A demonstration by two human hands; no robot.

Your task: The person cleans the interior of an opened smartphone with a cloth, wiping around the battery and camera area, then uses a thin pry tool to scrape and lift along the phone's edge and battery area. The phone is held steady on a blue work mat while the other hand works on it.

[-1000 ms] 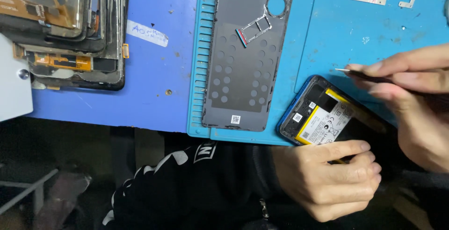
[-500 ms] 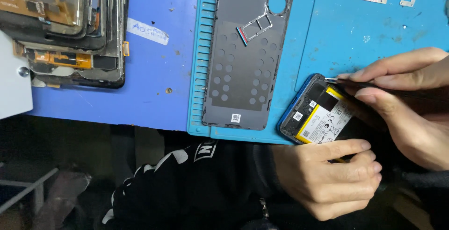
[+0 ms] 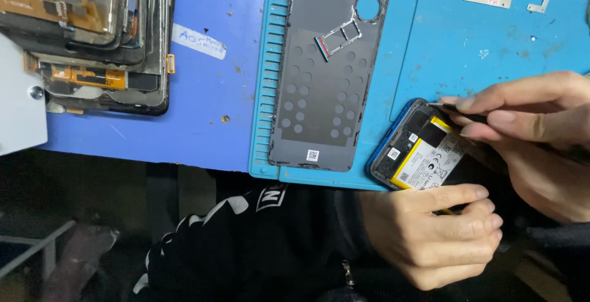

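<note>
Blue-topped bench (image 3: 203, 117) and a ribbed teal mat (image 3: 430, 50) carry an opened phone (image 3: 418, 151), its yellow-edged battery (image 3: 430, 160) exposed, steadied under the closed left hand (image 3: 439, 234). Right hand (image 3: 528, 130) fingers (image 3: 491, 102) pinch a thin metal tool (image 3: 437, 105) at the phone's upper corner. A slip beneath those fingers could gouge the battery; beyond them lies a grey back cover (image 3: 326, 74).

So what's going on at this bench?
A person has an opened phone at the near edge of a blue mat, its battery showing. The left hand steadies it from below, while the right hand pinches a thin tool whose tip is at the phone's top corner. A removed back cover lies alongside on the mat.
</note>
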